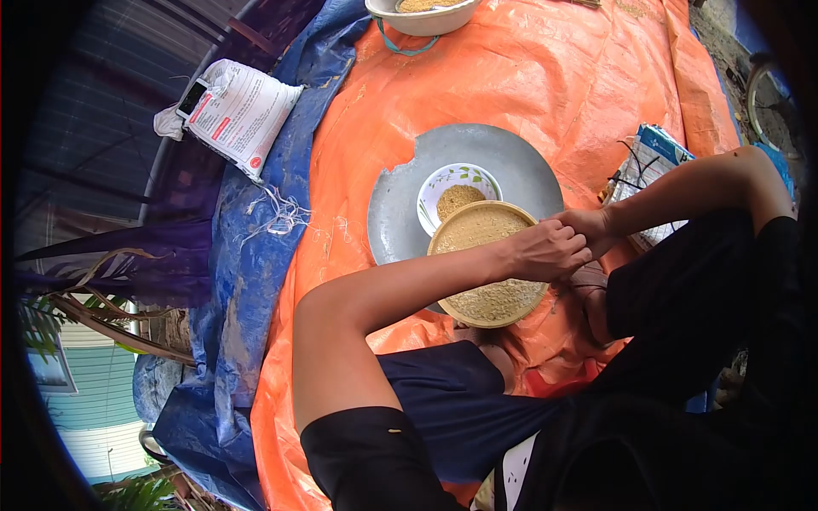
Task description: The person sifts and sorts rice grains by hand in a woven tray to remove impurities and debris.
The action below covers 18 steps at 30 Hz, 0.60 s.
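Observation:
My left hand and my right hand meet above the right side of a round, shallow, tan-rimmed tray or sieve. Both have curled fingers pressed close together; whatever they may hold is hidden. Coarse yellowish meal or grain is spread inside the round tray. Its upper edge overlaps a white bowl with a green leaf pattern, which has a heap of golden grain in it. Beneath the bowl lies a large round grey metal sheet with a broken edge at its upper left.
An orange tarp covers the ground, bordered by a blue tarp. A white printed sack with a phone-like object on it stands upper left, near tangled white string. A basin of grain sits at the top. My bent legs flank the tray.

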Each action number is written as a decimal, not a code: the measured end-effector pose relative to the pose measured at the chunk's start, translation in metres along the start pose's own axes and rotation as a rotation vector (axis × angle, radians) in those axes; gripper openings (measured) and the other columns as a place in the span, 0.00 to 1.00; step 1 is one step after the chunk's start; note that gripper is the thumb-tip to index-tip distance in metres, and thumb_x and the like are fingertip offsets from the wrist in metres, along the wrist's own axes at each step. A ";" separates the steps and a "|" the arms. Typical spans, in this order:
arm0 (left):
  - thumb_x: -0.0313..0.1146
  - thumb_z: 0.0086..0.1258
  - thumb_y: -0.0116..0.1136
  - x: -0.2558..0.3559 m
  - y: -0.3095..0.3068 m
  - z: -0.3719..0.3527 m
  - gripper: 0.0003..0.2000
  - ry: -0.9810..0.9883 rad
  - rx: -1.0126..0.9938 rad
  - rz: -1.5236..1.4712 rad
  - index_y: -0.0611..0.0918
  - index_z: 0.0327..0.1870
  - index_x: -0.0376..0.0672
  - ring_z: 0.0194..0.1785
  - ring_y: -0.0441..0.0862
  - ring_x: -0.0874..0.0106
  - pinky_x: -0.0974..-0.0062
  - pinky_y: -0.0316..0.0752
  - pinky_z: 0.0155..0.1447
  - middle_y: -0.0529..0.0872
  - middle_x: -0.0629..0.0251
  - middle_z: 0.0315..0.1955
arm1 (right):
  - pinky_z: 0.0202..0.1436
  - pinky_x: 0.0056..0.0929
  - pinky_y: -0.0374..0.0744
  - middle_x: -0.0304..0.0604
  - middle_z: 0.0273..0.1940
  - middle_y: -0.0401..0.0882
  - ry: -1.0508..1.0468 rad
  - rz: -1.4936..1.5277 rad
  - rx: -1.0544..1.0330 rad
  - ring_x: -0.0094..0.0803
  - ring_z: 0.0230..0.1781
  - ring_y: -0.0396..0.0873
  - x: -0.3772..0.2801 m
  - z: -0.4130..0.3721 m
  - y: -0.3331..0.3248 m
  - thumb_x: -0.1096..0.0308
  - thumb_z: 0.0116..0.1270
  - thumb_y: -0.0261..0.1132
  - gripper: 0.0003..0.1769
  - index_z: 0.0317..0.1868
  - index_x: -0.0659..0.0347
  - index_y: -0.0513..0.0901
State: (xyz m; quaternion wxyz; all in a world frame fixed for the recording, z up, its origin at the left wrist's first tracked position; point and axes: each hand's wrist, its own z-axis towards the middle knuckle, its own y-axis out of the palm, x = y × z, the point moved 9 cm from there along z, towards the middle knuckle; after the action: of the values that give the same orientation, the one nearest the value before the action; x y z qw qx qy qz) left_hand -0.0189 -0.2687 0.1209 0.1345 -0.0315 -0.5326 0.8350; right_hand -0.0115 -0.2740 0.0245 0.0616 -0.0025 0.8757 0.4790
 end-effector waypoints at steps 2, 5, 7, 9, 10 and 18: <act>0.39 0.54 0.59 0.000 -0.003 0.000 0.10 0.008 0.018 -0.006 0.76 0.32 0.46 0.31 0.76 0.76 0.76 0.70 0.36 0.74 0.71 0.27 | 0.53 0.42 0.81 0.49 0.46 0.81 -0.009 0.006 -0.001 0.39 0.45 0.81 0.001 0.003 -0.009 0.55 0.76 0.43 0.20 0.49 0.64 0.73; 0.40 0.54 0.60 -0.002 -0.001 -0.002 0.10 0.039 0.002 -0.024 0.77 0.32 0.46 0.33 0.78 0.75 0.75 0.70 0.36 0.76 0.71 0.28 | 0.56 0.42 0.80 0.53 0.48 0.80 -0.010 -0.021 0.008 0.42 0.49 0.81 0.001 0.005 -0.018 0.56 0.76 0.43 0.22 0.51 0.66 0.73; 0.39 0.54 0.60 -0.004 -0.004 -0.003 0.10 0.052 -0.001 -0.049 0.77 0.32 0.46 0.34 0.79 0.74 0.75 0.71 0.36 0.76 0.70 0.28 | 0.59 0.42 0.80 0.58 0.52 0.79 0.000 -0.077 0.018 0.46 0.54 0.80 0.000 0.004 -0.013 0.55 0.76 0.42 0.23 0.53 0.67 0.73; 0.37 0.56 0.58 -0.008 -0.013 -0.012 0.09 0.054 0.016 -0.084 0.76 0.33 0.44 0.34 0.79 0.72 0.75 0.71 0.37 0.77 0.69 0.29 | 0.63 0.41 0.77 0.63 0.56 0.75 0.027 -0.241 0.086 0.49 0.59 0.76 -0.001 0.002 -0.028 0.52 0.76 0.41 0.28 0.57 0.71 0.71; 0.36 0.56 0.58 -0.013 -0.009 -0.021 0.09 0.018 -0.010 -0.080 0.76 0.34 0.44 0.34 0.79 0.72 0.75 0.72 0.37 0.76 0.69 0.29 | 0.65 0.41 0.76 0.65 0.59 0.73 0.041 -0.323 0.120 0.51 0.61 0.74 -0.002 0.000 -0.033 0.50 0.76 0.41 0.31 0.60 0.73 0.69; 0.38 0.62 0.57 -0.023 0.058 -0.122 0.16 -0.127 -0.376 0.027 0.77 0.47 0.38 0.56 0.75 0.64 0.66 0.70 0.57 0.76 0.56 0.53 | 0.71 0.37 0.69 0.66 0.66 0.65 0.105 -0.395 0.392 0.49 0.67 0.68 -0.005 -0.012 -0.056 0.40 0.74 0.40 0.44 0.65 0.81 0.62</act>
State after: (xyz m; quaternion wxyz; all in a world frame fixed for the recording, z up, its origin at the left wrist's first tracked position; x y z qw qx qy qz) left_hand 0.0164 -0.1904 0.0146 0.0811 -0.0108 -0.6859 0.7230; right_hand -0.0040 -0.3147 -0.0160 0.1079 -0.1860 0.9361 0.2785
